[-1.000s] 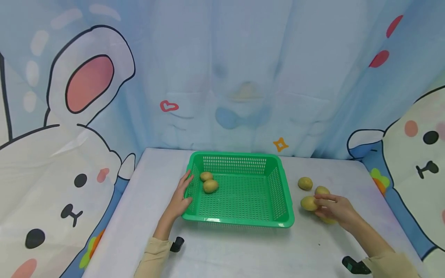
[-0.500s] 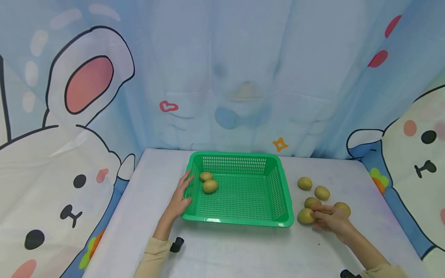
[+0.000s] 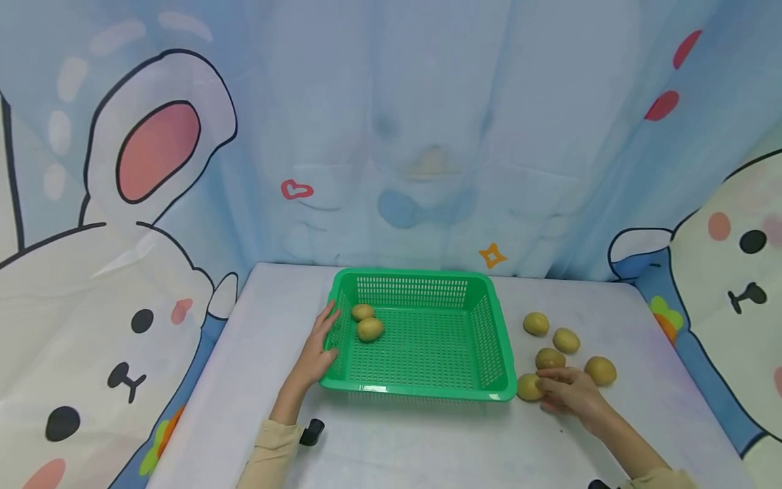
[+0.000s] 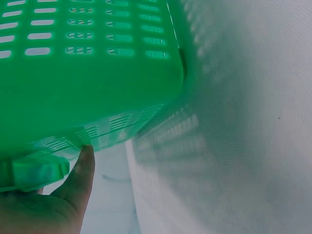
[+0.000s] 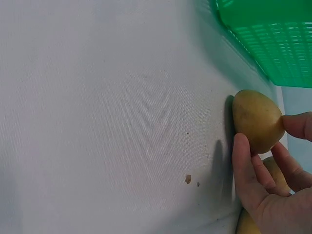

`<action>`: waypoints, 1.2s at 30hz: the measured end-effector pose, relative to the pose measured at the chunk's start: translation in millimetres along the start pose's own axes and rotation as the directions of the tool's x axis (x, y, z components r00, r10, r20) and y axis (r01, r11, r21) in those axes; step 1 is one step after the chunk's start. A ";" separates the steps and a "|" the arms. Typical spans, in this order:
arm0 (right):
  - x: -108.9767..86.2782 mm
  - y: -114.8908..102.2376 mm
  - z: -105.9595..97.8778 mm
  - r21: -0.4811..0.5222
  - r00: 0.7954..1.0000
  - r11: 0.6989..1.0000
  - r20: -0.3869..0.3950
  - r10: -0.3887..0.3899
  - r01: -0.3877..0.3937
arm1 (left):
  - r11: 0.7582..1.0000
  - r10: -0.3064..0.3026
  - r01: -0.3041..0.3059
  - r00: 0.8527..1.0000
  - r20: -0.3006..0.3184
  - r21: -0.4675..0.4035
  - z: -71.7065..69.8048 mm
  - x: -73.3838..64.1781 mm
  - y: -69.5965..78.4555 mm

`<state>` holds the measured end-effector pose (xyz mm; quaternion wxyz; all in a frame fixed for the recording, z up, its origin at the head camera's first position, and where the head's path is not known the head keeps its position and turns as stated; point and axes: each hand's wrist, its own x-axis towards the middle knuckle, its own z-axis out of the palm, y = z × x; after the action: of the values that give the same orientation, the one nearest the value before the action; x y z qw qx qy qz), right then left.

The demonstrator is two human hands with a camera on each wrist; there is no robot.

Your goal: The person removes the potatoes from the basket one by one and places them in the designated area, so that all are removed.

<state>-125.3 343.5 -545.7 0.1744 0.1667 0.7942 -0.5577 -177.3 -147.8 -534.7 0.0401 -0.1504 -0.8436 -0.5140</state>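
Observation:
A green plastic basket [image 3: 421, 392] with slotted walls stands on the white table; two potatoes [image 3: 370, 329] lie in its left part. My left hand [image 3: 314, 350] holds the basket's left rim, thumb and fingertips overlapping it in the head view. One digit [image 4: 83, 175] touches the outer wall below the rim in the left wrist view. Just off the basket's front right corner, my right hand [image 3: 574, 394] pinches a potato [image 5: 257, 119] between thumb and fingers, low over the cloth. Behind that hand sits another potato [image 3: 550, 358], partly overlapped by it in the right wrist view.
More potatoes lie at the right: one at the back [image 3: 536, 324], one in the middle [image 3: 566, 340] and one farther right [image 3: 601, 371]. Small brown crumbs [image 5: 188, 179] dot the cloth. A blue cartoon curtain [image 3: 427, 136] hangs behind the table [image 3: 415, 448].
My right hand has moved left and toward me with the pinched potato, up to the basket's front right corner, uncovering potatoes behind it. The left hand and basket stay put.

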 end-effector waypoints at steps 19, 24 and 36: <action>1.3 -64.0 -18.4 -0.425 0.972 0.875 0.063 -0.227 0.232 | 1.000 0.014 -0.014 1.000 -0.010 -0.003 0.6 -2.1 -2.1; 11.6 -94.7 -2.3 -0.328 0.962 0.907 0.037 -0.269 0.266 | 1.000 0.011 -0.011 1.000 -0.012 0.005 -1.0 -2.5 -1.9; 37.0 -140.3 38.6 -0.138 0.922 0.918 -0.054 -0.383 0.373 | 1.000 0.007 -0.007 1.000 -0.015 -0.001 -0.6 -1.9 -2.0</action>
<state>-218.9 264.4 -458.9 0.0418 0.0212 0.8512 -0.5227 -176.2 -149.6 -536.5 0.0482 -0.1495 -0.8424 -0.5155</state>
